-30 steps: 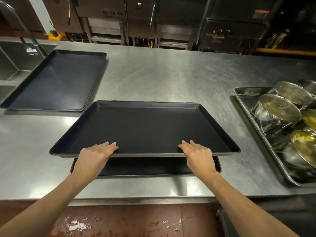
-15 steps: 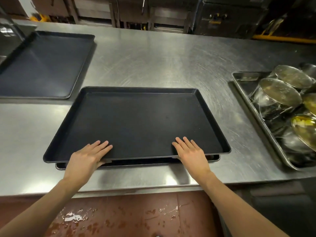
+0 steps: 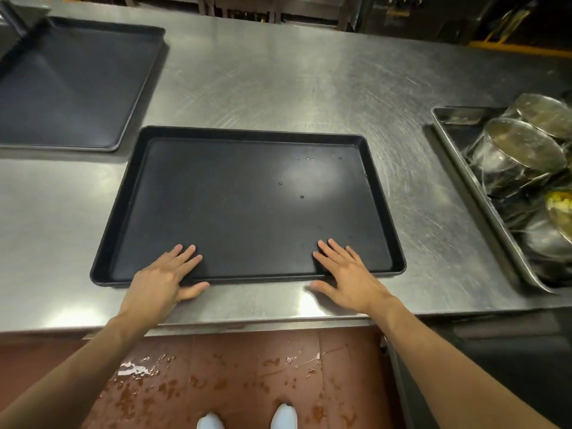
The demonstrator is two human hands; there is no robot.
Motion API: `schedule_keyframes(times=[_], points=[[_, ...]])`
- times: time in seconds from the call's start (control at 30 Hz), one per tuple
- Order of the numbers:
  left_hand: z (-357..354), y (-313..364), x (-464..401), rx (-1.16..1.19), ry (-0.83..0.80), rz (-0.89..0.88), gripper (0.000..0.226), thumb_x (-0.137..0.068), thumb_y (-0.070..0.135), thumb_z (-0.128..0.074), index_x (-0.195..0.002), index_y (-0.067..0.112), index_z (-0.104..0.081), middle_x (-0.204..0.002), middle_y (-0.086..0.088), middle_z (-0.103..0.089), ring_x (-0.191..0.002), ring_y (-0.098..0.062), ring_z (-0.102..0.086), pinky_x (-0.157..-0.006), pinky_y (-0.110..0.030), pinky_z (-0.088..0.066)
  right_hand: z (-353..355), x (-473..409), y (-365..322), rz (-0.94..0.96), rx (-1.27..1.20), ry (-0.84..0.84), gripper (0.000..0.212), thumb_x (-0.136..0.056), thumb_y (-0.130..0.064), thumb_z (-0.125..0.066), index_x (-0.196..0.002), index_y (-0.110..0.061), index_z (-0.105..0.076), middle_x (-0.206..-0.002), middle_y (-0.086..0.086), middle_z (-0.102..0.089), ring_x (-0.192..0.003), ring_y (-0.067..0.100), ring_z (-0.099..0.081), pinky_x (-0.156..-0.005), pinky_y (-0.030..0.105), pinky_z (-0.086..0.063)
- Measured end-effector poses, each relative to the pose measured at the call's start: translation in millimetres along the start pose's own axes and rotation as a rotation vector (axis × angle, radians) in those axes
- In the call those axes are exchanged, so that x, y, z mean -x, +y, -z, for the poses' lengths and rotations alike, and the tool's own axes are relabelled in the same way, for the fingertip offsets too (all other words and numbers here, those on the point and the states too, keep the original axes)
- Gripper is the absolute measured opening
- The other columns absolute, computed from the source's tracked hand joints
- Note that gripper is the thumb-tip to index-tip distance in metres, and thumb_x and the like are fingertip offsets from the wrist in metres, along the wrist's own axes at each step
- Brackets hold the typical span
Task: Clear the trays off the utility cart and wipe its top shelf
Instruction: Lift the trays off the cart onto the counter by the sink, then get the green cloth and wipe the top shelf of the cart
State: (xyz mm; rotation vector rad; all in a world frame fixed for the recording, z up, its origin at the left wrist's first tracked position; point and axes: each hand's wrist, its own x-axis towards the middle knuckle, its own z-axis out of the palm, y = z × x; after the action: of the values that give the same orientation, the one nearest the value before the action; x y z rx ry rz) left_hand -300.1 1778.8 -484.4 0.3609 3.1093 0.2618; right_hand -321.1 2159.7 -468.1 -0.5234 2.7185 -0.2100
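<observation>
A black tray (image 3: 247, 205) lies flat in the middle of a steel counter (image 3: 294, 78), nested on a second black tray of which only a thin edge shows along the near rim. A few water drops sit on its floor. My left hand (image 3: 161, 280) rests on the tray's near left rim, fingers spread flat inside it and thumb out on the counter. My right hand (image 3: 346, 274) lies the same way on the near right rim. Neither hand grips the rim. No cart is in view.
Another black tray (image 3: 71, 85) lies at the counter's far left. A steel tray (image 3: 483, 196) with several metal bowls (image 3: 513, 153) fills the right edge. Bare steel separates the trays. Below the counter's edge are wet red floor tiles (image 3: 232, 376) and my shoes.
The tray I held above the lower one has come down and now sits nested on it. My thumbs have slid out from under its rim, and my fingers have flattened.
</observation>
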Motion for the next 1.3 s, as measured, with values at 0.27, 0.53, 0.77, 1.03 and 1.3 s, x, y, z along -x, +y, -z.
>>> schedule_keyframes(times=[0.27, 0.53, 0.77, 1.03, 1.3], points=[[-2, 10, -2, 0.062, -0.029, 0.073, 0.054, -0.089, 0.053, -0.054, -0.124, 0.014, -0.065, -0.142, -0.003, -0.054, -0.133, -0.025, -0.047, -0.103, -0.042, -0.044, -1, 1, -18, -0.102, -0.047, 0.105, 0.060, -0.100, -0.055, -0.031, -0.148, -0.019, -0.039, -0.162, -0.001, -0.022, -0.147, 0.019, -0.016, -0.118, 0.043, -0.015], [52, 57, -15, 0.402, 0.028, 0.155, 0.022, -0.090, 0.020, -0.060, -0.109, 0.019, -0.072, -0.111, 0.000, -0.072, -0.098, -0.018, -0.065, -0.082, -0.032, -0.050, 31, 18, -47, -0.252, -0.364, 0.211, 0.039, -0.098, -0.039, -0.050, -0.128, -0.015, -0.059, -0.133, 0.001, -0.054, -0.123, 0.019, -0.047, -0.104, 0.033, -0.037], [197, 138, -59, 1.242, 0.239, 0.249, 0.016, -0.092, 0.010, -0.058, -0.099, 0.012, -0.073, -0.092, -0.010, -0.074, -0.082, -0.021, -0.069, -0.075, -0.036, -0.060, 165, 50, -84, -0.334, -1.158, 0.666, 0.009, -0.086, -0.032, -0.066, -0.090, -0.025, -0.071, -0.090, -0.003, -0.072, -0.088, 0.014, -0.067, -0.091, 0.040, -0.053], [286, 190, -51, 1.499, 0.243, -0.023, 0.016, -0.094, 0.011, -0.054, -0.093, 0.013, -0.069, -0.094, -0.018, -0.069, -0.085, -0.027, -0.065, -0.078, -0.042, -0.057, 249, 137, -118, -0.284, -1.483, 0.991, 0.016, -0.094, -0.010, -0.059, -0.102, 0.000, -0.068, -0.091, 0.013, -0.068, -0.077, 0.019, -0.063, -0.069, 0.028, -0.050], [309, 285, -16, 1.553, -0.082, -0.438, 0.017, -0.094, 0.012, -0.054, -0.091, 0.014, -0.070, -0.091, -0.014, -0.069, -0.082, -0.024, -0.066, -0.071, -0.030, -0.058, 230, 259, -149, -0.449, -1.444, 1.456, 0.019, -0.096, -0.015, -0.057, -0.107, -0.003, -0.069, -0.100, 0.016, -0.072, -0.087, 0.022, -0.066, -0.080, 0.039, -0.054]])
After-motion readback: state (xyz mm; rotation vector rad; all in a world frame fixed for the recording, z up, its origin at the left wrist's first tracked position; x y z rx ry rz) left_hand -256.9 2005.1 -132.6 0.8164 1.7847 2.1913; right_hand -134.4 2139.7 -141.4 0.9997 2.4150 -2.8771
